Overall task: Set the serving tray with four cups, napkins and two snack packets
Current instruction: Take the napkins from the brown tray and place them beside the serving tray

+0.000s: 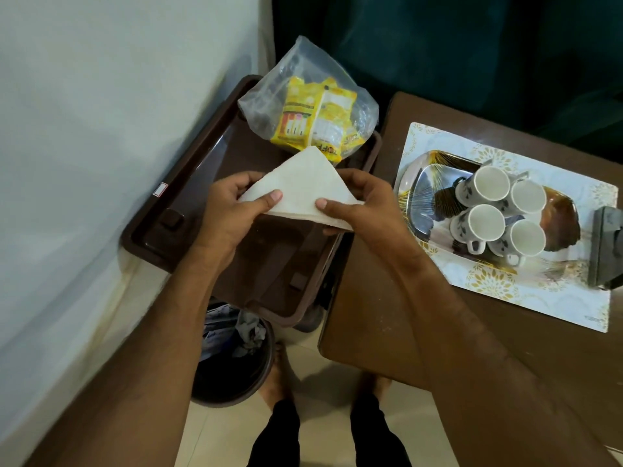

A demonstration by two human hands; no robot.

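Brown table (pixel 367 298) bears tray (pixel 421 183); both hands' fingers (pixel 269 198) pinch napkin (pixel 303 187).

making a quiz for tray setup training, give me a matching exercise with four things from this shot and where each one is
Things:
1. napkin
2. four cups
3. snack packets
4. serving tray

Places:
A. inside a clear plastic bag
B. on the patterned placemat
C. held between both hands
D. grouped on the serving tray

Pairs: 1-C, 2-D, 3-A, 4-B

The left hand and right hand each pinch one end of the folded napkin.
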